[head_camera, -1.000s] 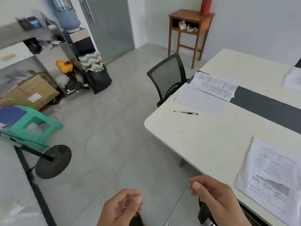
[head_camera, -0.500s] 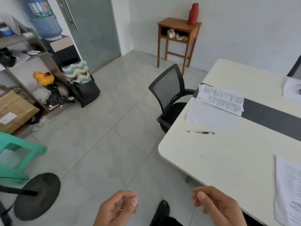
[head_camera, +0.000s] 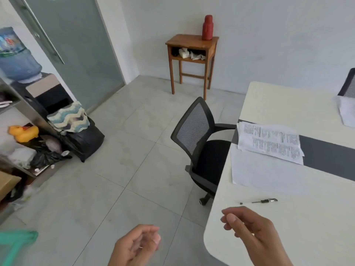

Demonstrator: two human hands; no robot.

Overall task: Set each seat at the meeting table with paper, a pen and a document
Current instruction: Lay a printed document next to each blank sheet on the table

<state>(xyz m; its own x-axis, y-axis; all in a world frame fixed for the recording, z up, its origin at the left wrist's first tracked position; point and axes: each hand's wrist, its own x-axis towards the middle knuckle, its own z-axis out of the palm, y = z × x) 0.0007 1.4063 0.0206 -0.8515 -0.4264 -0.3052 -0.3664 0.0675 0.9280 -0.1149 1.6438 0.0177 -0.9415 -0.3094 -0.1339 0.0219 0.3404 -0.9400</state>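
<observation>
Paper [head_camera: 259,175] lies flat on the white table [head_camera: 288,227], right at the edge by the black chair [head_camera: 194,129]. A printed document [head_camera: 269,143] lies over the paper's far end and partly over a dark strip [head_camera: 326,156] that runs across the table. The pen [head_camera: 259,201] lies alone on the table, near the paper's closer edge but not touching it.

The right hand [head_camera: 247,231] is over the table corner, close to the pen but not touching it. Its fingers are loosely curled and hold nothing. The left hand [head_camera: 138,244] is over the floor beside the table, with fingers loosely curled too, and it is empty.

A second sheet [head_camera: 347,112] lies at the far right by another chair [head_camera: 348,85]. By the wall stands a small wooden stand [head_camera: 192,43] with a red flask [head_camera: 207,27] on top.
</observation>
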